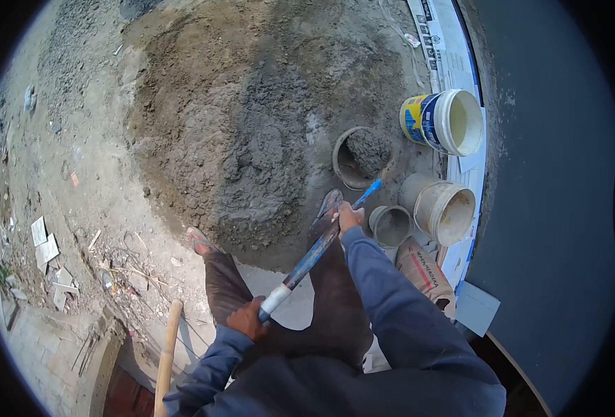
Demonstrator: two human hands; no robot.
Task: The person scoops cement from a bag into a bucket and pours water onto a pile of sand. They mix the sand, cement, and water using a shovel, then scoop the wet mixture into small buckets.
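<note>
Both hands are on a long, blue-handled tool (312,258), and it slants from near left to far right!
Left hand (247,319) has its fingers wrapped round the near end, right hand (350,216) has its fingers clenched farther up, and what a battered shaft: scuffed blue, dark grimy streaks, a white sleeve (276,299) beside the left hand, brighter blue toward the far end. That end reaches a round bucket (344,167) holding lumpy grey mix (368,149); the tool's head is hard to make out. A broad heap (265,163) spreads left of it.
</note>
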